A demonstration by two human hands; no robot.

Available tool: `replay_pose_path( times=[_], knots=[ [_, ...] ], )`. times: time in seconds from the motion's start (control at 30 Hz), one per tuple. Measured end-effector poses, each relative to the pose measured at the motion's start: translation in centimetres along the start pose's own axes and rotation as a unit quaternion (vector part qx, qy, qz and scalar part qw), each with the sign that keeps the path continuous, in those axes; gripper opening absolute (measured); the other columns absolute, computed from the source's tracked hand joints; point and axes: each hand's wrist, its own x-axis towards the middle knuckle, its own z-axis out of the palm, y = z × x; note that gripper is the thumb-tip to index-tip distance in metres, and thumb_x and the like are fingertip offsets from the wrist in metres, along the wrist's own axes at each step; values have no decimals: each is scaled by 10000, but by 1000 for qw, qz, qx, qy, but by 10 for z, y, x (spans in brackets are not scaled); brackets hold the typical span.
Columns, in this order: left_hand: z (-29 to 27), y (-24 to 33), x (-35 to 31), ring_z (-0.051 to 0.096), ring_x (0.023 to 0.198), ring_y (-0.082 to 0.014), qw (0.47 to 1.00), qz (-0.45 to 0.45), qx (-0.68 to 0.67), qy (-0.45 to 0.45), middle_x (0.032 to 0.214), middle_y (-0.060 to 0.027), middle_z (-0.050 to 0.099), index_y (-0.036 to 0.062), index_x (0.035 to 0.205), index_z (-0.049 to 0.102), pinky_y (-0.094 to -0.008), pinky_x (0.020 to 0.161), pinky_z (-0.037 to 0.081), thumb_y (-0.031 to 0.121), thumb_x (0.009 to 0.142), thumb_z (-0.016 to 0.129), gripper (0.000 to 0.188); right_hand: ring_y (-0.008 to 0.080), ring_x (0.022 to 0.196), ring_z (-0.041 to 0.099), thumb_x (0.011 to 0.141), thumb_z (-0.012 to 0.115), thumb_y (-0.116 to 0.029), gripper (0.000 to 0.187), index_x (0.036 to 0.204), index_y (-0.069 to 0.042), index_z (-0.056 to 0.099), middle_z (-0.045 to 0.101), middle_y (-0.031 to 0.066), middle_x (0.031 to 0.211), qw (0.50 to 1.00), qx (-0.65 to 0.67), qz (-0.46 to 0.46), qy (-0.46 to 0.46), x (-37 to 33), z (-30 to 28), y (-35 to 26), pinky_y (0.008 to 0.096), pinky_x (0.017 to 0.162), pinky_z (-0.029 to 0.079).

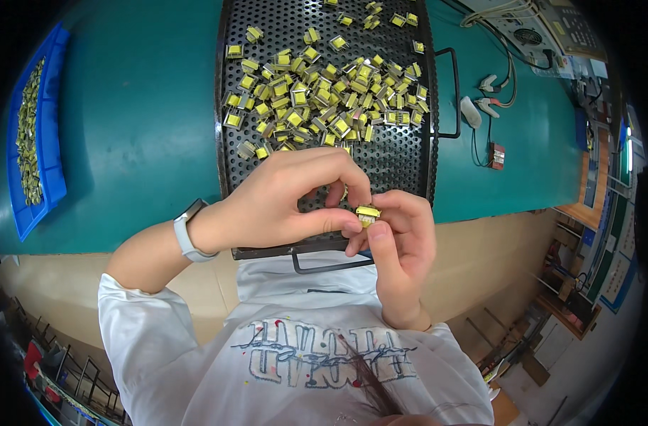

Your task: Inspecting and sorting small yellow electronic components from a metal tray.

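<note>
and you're pinching a small, boxy, yellow-and-silver component (367,215) between left (285,195) and right hand (405,250) fingertips, hovering over the near end of the black perforated metal tray (273,14); a slipping thumb could be sending it tumbling down there!

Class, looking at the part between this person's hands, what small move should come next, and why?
Perhaps turn the small yellow part slightly to look over its other side. The left hand appears to pinch its left edge while the right hand supports its right, so a controlled turn seems feasible; its far side is hidden from this view.
</note>
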Motion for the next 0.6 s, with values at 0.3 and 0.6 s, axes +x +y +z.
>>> replay_pose_path(
  times=[0.3, 0.6],
  knots=[
    [-4, 0, 2, 615, 712, -86, 988, -84, -113, -66, 958, 6, 708, 70, 1002, 689, -242, 610, 450, 233, 844, 860, 284, 164, 810, 717, 984, 591, 23, 242, 1218, 38, 528, 693, 140, 997, 1000, 28, -1, -10, -5, -4, -1, 271, 680, 584],
    [-3, -2, 3, 613, 699, -85, 979, -80, -154, -104, 936, 20, 705, 70, 995, 691, -245, 594, 437, 218, 843, 855, 269, 171, 790, 745, 939, 664, 9, 241, 1138, 51, 536, 708, 144, 954, 999, 38, 12, -33, -8, -10, -1, 262, 686, 594]
  ],
)
